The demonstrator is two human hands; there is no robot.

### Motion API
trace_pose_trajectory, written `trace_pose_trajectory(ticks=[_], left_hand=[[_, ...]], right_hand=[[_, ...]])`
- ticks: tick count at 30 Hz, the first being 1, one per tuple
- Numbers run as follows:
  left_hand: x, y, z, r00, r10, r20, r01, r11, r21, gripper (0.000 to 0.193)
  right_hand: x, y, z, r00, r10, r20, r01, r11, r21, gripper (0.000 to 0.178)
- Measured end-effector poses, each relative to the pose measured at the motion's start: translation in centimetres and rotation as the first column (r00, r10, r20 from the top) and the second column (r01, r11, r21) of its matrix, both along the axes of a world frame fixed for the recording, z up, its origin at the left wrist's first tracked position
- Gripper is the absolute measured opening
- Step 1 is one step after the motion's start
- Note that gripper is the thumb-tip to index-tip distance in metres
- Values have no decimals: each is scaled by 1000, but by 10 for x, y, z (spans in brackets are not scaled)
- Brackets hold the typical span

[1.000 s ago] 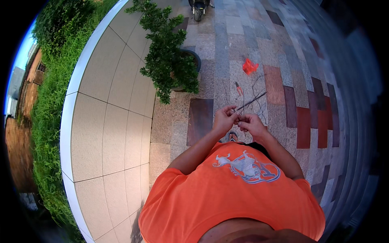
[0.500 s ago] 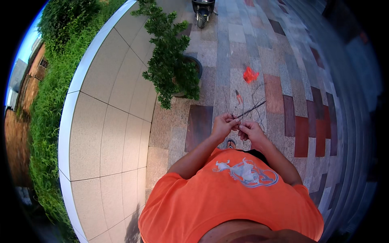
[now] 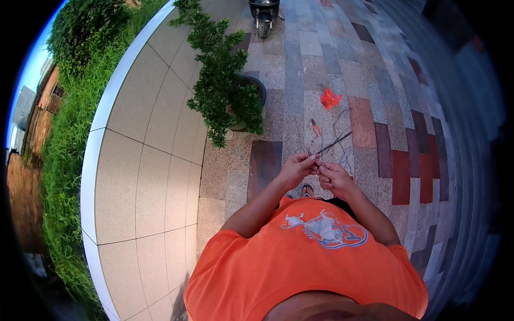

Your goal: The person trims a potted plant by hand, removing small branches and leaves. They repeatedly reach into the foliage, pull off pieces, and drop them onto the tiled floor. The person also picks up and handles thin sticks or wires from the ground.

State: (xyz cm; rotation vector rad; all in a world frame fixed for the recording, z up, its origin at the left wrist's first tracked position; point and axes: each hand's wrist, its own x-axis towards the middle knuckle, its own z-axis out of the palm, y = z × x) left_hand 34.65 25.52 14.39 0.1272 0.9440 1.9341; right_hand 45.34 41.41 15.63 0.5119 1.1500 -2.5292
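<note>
A bundle of thin dark strands [image 3: 337,140], wires or twigs, slants up and to the right from my fingers. My left hand [image 3: 299,168] is closed, pinching its near end between thumb and fingers. Close beside it, my right hand [image 3: 335,177] is closed too, its thumb and forefinger pinched at the same end; a thin strand seems to be between them. Finer loose strands spread around the bundle against the paving, and I cannot tell which are held. Beyond the hands, a small tool with orange-red handles [image 3: 316,130], like pliers or cutters, lies on the ground.
A crumpled red plastic bag [image 3: 330,99] lies past the tool. To the left stand a leafy potted plant [image 3: 222,80] and a low beige tiled wall [image 3: 155,187] with grass behind it. A scooter [image 3: 264,16] is parked ahead. Steps [image 3: 466,214] run along the right.
Both hands stay together at the near end of the strands, with the right hand shifted slightly and its fingers more curled. The view has tilted a little.
</note>
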Motion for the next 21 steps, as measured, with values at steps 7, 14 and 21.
trace_pose_trajectory(ticks=[7,14,21], left_hand=[[-4,1,4,999,46,21,-44,997,-57,19],[-7,-4,8,999,-24,-35,22,998,-65,20],[-10,-4,17,993,-113,-15,113,994,4,24]], right_hand=[[4,-6,-2,998,6,-60,4,987,160,23],[9,-3,2,996,64,-59,-56,991,125,26],[14,3,6,992,111,-55,-120,971,-207,27]])
